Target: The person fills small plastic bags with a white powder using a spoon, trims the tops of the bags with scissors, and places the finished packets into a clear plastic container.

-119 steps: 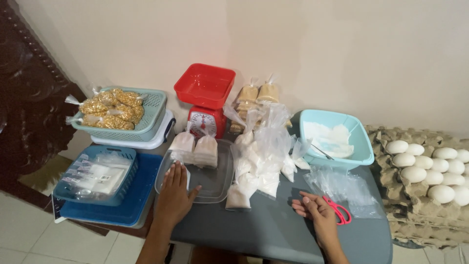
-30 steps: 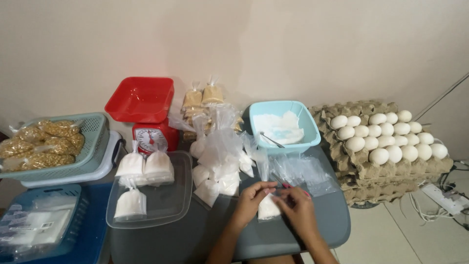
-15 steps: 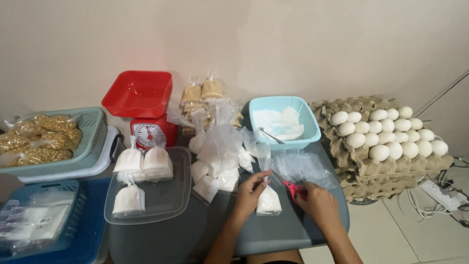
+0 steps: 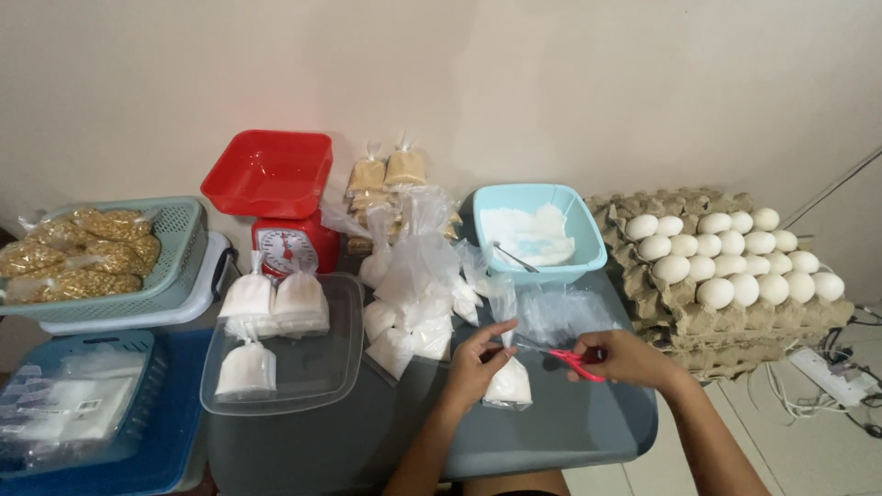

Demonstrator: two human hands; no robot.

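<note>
The left hand [image 4: 473, 366] is pinching the twisted neck of a small clear plastic bag of white powder [image 4: 508, 381], fingers clamped on it, as it is standing on the grey table [image 4: 570, 427]. The right hand [image 4: 629, 358] is gripping red-handled scissors [image 4: 574, 361], fingers closed around the handles, blades pointing at the bag's neck, in front of the light blue plastic tub [image 4: 588, 266].

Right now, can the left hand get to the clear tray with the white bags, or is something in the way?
Probably yes. The clear tray lies just beside the left hand, with bare table between. But that hand holds a small white bag and would need to release it first.
</note>
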